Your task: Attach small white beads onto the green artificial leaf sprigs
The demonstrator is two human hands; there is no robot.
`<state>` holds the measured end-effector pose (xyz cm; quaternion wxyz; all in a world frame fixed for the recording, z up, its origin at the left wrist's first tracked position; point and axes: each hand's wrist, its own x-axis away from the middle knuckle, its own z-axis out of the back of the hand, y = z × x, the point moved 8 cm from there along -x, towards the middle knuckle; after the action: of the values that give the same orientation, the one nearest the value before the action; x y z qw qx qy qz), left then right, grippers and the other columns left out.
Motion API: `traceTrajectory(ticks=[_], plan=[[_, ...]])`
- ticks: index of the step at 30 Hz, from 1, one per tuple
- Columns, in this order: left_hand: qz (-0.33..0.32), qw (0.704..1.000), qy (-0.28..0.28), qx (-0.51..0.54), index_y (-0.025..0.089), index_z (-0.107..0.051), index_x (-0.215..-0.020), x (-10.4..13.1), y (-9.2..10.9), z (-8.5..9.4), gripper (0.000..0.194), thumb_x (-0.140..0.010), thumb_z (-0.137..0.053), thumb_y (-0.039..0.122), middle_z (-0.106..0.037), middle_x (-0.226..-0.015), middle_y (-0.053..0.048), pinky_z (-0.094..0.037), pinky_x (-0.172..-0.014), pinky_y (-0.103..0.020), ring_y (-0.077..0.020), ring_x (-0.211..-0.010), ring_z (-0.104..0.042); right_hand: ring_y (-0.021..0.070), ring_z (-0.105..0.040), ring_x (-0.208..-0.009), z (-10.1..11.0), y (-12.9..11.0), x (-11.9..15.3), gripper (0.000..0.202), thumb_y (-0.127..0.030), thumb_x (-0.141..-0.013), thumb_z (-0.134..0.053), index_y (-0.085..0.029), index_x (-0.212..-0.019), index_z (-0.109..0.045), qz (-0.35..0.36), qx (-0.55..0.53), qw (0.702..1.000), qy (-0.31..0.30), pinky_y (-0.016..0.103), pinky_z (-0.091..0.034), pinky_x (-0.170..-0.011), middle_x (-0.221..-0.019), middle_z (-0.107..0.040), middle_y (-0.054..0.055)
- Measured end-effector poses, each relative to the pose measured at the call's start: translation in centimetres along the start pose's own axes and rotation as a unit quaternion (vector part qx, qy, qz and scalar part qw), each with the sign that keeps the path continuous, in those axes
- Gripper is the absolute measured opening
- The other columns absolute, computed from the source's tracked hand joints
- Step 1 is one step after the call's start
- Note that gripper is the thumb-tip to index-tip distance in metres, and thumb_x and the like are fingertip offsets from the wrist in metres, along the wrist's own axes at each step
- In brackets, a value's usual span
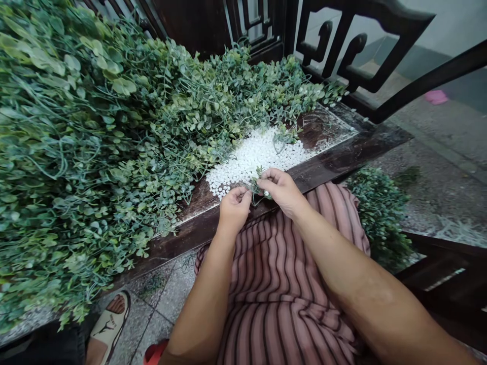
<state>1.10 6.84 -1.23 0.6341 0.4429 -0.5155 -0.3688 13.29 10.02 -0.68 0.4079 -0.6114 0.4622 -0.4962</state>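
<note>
My left hand [234,207] and my right hand [282,191] meet over the near edge of a dark wooden bench [323,165]. Both are closed, fingertips pinched on a small green artificial leaf sprig [255,183] stretched between them. A small white bead [267,193] shows by the right fingers; whether it is fixed to the sprig I cannot tell. Just beyond my hands lies a spread of white beads [251,152]. Another loose sprig [286,136] rests on their far right side.
A large heap of artificial greenery [125,121] covers the bench's left and back. Dark carved railings [342,45] rise behind. More greenery [380,213] stands at right, below the bench. Another person's sandalled foot [110,324] is at lower left. Something pink [436,97] lies at far right.
</note>
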Motion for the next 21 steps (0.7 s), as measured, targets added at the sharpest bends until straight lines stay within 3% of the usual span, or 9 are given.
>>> traceTrajectory(ticks=[4,8,13,17,21], plan=[[-0.024,0.999,0.038,-0.011,0.014,-0.053,-0.061,-0.4,0.0,0.8,0.015,-0.064,-0.062,0.026,-0.044,-0.043,0.008,-0.032,-0.034,-0.016,-0.0033,-0.033,-0.037,0.0056,-0.041,-0.045,-0.1,-0.1,0.0,0.019,-0.029,-0.058,-0.059,-0.018,-0.059,-0.043,0.007,-0.007,1.0,-0.003,0.022,-0.031,-0.049,-0.047,-0.041,-0.009],[-0.043,0.998,0.042,-0.005,0.015,-0.052,-0.062,-0.8,-0.4,1.1,0.015,-0.067,-0.059,0.027,-0.043,-0.043,0.007,-0.033,-0.035,-0.016,-0.004,-0.033,-0.038,0.0032,-0.034,-0.039,-0.8,0.3,0.3,0.029,-0.035,-0.057,-0.065,-0.019,-0.063,-0.043,-0.034,-0.021,0.998,-0.04,0.021,-0.027,-0.04,-0.05,-0.039,-0.01],[-0.061,0.997,0.04,0.016,0.017,-0.049,-0.064,-0.7,-1.0,1.0,0.012,-0.069,-0.057,0.025,-0.046,-0.049,0.006,-0.034,-0.037,-0.016,-0.005,-0.039,-0.04,0.0028,-0.032,-0.042,-1.6,1.1,0.6,0.042,-0.039,-0.049,-0.075,-0.018,-0.066,-0.042,-0.068,0.052,0.993,-0.076,0.019,-0.023,-0.039,-0.05,-0.037,-0.01],[-0.098,0.995,0.029,-0.023,0.018,-0.05,-0.066,-0.5,-0.9,0.7,0.008,-0.07,-0.055,0.021,-0.048,-0.052,0.006,-0.035,-0.041,-0.016,-0.0052,-0.042,-0.04,0.004,-0.036,-0.049,-1.2,1.2,0.3,0.044,-0.038,-0.049,-0.075,-0.018,-0.064,-0.039,-0.026,0.102,0.993,-0.047,0.019,-0.028,-0.045,-0.054,-0.039,-0.009],[-0.111,0.993,0.032,-0.037,0.018,-0.051,-0.068,-0.2,-0.6,0.7,0.008,-0.07,-0.057,0.022,-0.051,-0.057,0.004,-0.038,-0.044,-0.016,-0.0062,-0.048,-0.046,0.0066,-0.044,-0.056,-1.1,0.8,0.4,0.039,-0.039,-0.052,-0.073,-0.017,-0.07,-0.046,0.024,0.094,0.995,-0.034,0.022,-0.036,-0.053,-0.061,-0.047,-0.006]])
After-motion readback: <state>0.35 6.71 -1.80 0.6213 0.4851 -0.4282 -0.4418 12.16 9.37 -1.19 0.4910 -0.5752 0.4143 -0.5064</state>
